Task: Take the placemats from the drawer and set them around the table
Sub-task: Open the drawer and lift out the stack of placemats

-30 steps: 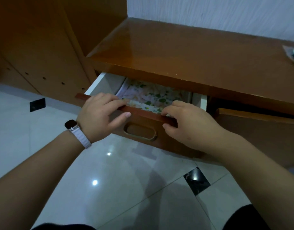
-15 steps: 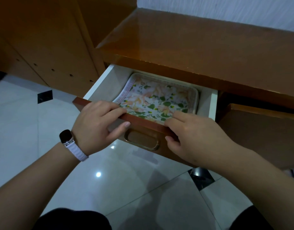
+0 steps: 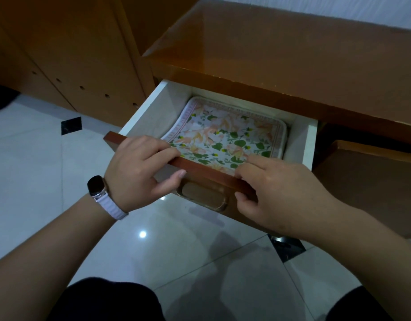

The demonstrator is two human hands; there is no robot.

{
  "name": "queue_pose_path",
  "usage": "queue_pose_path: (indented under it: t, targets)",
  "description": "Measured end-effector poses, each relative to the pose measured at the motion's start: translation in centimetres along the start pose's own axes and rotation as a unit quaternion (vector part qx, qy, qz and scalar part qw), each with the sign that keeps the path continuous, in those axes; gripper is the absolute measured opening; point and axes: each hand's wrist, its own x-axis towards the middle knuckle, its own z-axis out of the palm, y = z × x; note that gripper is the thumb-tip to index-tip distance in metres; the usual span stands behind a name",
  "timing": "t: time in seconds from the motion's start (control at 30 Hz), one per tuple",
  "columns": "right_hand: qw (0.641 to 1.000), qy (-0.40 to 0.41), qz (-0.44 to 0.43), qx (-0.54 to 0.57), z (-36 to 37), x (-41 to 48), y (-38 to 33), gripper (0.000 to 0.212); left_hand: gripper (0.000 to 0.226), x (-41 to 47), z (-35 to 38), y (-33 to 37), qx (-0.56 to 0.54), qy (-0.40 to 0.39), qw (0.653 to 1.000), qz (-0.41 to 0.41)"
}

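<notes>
So I'm at the drawer-opening step, right at the start. The white-walled wooden drawer with the reddish-brown front panel [image 3: 209, 174] sits pulled out from under the glossy brown wooden counter [image 3: 292, 49], open enough that I can see most of what's inside. Nothing has been lifted out yet.

The floral placemats with green leaves, peach flowers and a pale lettered border [image 3: 225, 133] lie flat on the drawer floor, tucked toward the right wall and the back, with a bare strip of drawer floor along the left wall. It looks like a stack, but I can't tell how many are in there, and the front edge is hidden behind the panel.

Hands: my left hand [image 3: 139, 174], the one with the dark watch on a white band [image 3: 100, 188], is clamped on the top edge of the front panel near its left corner, fingers curled over the rim and thumb pressed on the face just beside the recessed brass-coloured handle [image 3: 202, 195]. My right hand [image 3: 281, 193] does the same toward the right corner, fingers hooked over the top edge, thumb under on the front face. Both are gripping the panel, not the mats.

Next I reckon I let go of the panel, reach in and get fingertips under the stack's near edge. That's the fiddly bit, since it lies flat and close to the front.
</notes>
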Motion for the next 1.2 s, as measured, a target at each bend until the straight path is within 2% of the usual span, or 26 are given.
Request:
queue_pose_path:
  t: [0.17,0.43,0.7,0.87,0.97,1.07,1.13,1.2]
  targets:
    - [1.000,-0.006,-0.017,0.007,0.1,-0.3,-0.7,0.035,0.034,-0.6,-0.5,0.2,-0.006,0.000,1.000,0.013]
    - [0.998,-0.019,-0.040,0.038,0.1,-0.8,-2.2,0.024,0.037,-2.3,-1.9,0.8,-0.030,-0.023,0.999,-0.012]
    - [0.992,-0.082,-0.030,0.097,-1.0,-0.3,-1.1,0.035,0.037,-0.9,-2.8,1.0,-0.077,-0.050,0.996,-0.020]
    - [0.983,-0.095,0.047,0.148,-1.7,0.9,0.0,0.051,0.040,3.6,-2.8,1.0,-0.094,-0.069,0.993,-0.030]
    - [0.973,-0.080,0.138,0.166,-2.1,1.9,1.3,0.052,0.040,6.5,-1.5,0.2,-0.060,-0.084,0.994,-0.031]
    - [0.966,-0.092,0.190,0.149,-1.4,2.3,2.6,0.049,0.046,8.2,0.4,-0.7,-0.018,-0.111,0.993,-0.021]
    - [0.954,-0.114,0.222,0.167,-1.1,2.4,3.3,0.051,0.052,8.8,1.1,-0.9,0.005,-0.137,0.990,-0.032]
    - [0.931,-0.141,0.261,0.214,-1.4,2.7,3.6,0.055,0.052,9.2,1.1,-1.0,-0.013,-0.172,0.982,-0.077]
